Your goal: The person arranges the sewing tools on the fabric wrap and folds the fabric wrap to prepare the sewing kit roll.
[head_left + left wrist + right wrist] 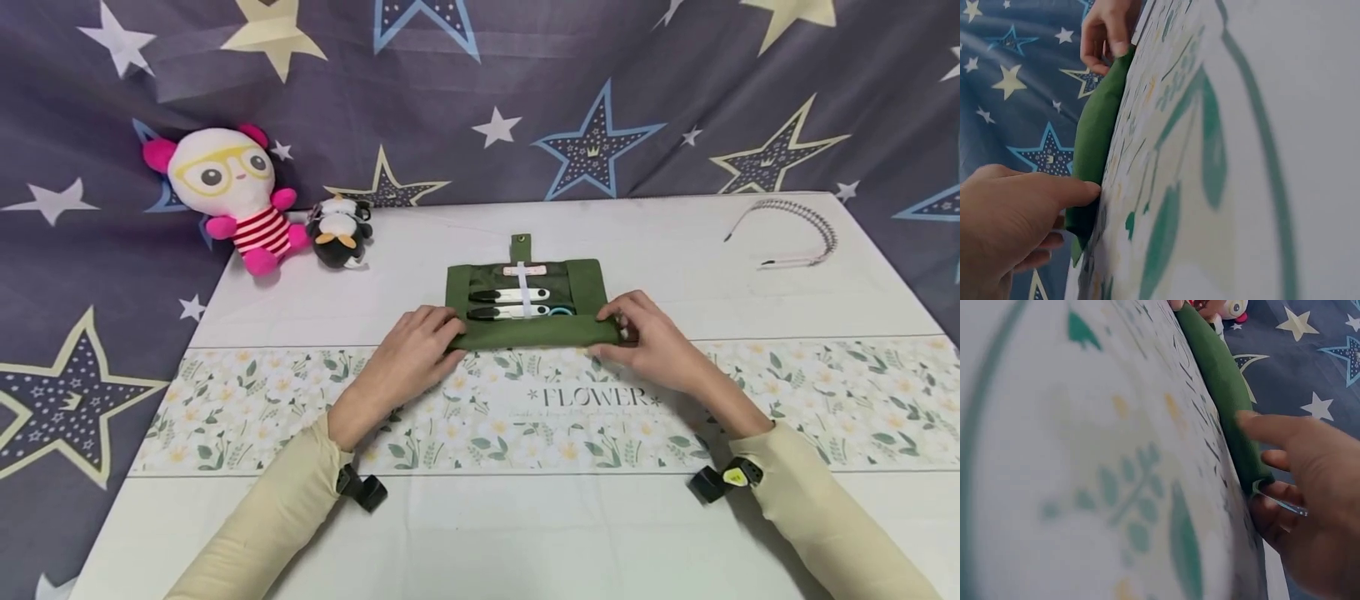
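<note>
A green fabric tool roll (540, 333) lies partly rolled up on the table, its near edge folded into a thick tube. My left hand (412, 354) grips the left end of that tube, thumb on the near side in the left wrist view. At the other end, my right hand (656, 342) holds the roll with thumb and curled fingers. Two white tools with black ends (510, 295) lie across the unrolled part under a white elastic strap (522, 287). Beside them shows a teal loop (560, 311). A thin shiny piece (1285, 505) pokes from the tube's right end.
A small pink-and-white item (525, 271) sits under the strap, near a snap tab (521, 247). Behind on the left are a pink plush toy (240, 196) and a penguin plush (339, 233). A headband (802, 218) lies at the back right, before a starry curtain (637, 50).
</note>
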### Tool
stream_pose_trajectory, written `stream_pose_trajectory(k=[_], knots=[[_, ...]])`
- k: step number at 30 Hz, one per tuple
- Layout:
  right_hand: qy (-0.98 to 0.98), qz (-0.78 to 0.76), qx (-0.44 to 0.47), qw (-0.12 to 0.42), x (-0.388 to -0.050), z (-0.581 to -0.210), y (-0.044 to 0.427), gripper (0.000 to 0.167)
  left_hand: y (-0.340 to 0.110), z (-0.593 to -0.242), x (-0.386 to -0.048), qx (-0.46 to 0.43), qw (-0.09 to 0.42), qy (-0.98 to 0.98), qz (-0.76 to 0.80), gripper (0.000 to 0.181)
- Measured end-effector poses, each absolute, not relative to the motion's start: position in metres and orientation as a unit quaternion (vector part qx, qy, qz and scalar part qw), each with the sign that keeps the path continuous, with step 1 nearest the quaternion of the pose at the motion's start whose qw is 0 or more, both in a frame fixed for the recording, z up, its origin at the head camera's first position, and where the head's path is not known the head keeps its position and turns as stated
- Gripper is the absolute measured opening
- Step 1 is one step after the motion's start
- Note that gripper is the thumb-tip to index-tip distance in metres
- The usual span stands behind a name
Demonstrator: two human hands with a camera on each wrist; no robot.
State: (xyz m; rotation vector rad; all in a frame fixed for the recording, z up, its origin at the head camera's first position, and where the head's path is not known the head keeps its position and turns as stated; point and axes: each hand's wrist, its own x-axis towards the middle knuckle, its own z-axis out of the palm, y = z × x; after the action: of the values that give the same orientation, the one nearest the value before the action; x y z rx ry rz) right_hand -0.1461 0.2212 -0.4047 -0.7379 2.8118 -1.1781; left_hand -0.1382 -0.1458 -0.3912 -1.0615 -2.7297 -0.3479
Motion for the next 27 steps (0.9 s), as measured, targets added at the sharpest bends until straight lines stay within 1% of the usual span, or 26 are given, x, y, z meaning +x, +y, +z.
stream_pose_trajectory(k=[1,3,8,12,15,17,20,23,25,27], knots=[[0.899,-0.362,-0.248,0.000,-0.145,-0.405,0.222,0.037,-0.146,-0.392,-0.138,-0.363,0.102,-0.919,-0.114,0.029],[0.902,-0.334,-0.273,-0.013,-0.144,-0.406,0.224,0.038,-0.147,-0.393,-0.138,-0.373,0.111,-0.915,-0.110,0.027],[0.904,-0.277,-0.320,-0.066,-0.145,-0.408,0.225,0.028,-0.150,-0.395,-0.139,-0.390,0.122,-0.905,-0.120,0.021],[0.898,-0.260,-0.342,-0.099,-0.144,-0.409,0.226,0.017,-0.155,-0.396,-0.139,-0.378,0.103,-0.904,-0.170,0.018],[0.889,-0.268,-0.354,-0.112,-0.144,-0.410,0.226,0.013,-0.158,-0.396,-0.138,-0.365,0.079,-0.905,-0.206,0.019],[0.883,-0.281,-0.359,-0.111,-0.142,-0.410,0.226,0.013,-0.160,-0.394,-0.138,-0.355,0.062,-0.906,-0.220,0.020],[0.881,-0.305,-0.350,-0.095,-0.139,-0.409,0.227,0.012,-0.161,-0.391,-0.135,-0.334,0.038,-0.911,-0.241,0.023],[0.885,-0.325,-0.325,-0.069,-0.135,-0.406,0.227,0.008,-0.162,-0.389,-0.134,-0.311,0.020,-0.912,-0.266,0.024],[0.889,-0.336,-0.308,-0.053,-0.134,-0.405,0.227,0.005,-0.162,-0.389,-0.135,-0.301,0.010,-0.909,-0.286,0.022],[0.888,-0.352,-0.295,-0.036,-0.133,-0.404,0.226,0.005,-0.161,-0.389,-0.137,-0.292,0.000,-0.904,-0.312,0.019]])
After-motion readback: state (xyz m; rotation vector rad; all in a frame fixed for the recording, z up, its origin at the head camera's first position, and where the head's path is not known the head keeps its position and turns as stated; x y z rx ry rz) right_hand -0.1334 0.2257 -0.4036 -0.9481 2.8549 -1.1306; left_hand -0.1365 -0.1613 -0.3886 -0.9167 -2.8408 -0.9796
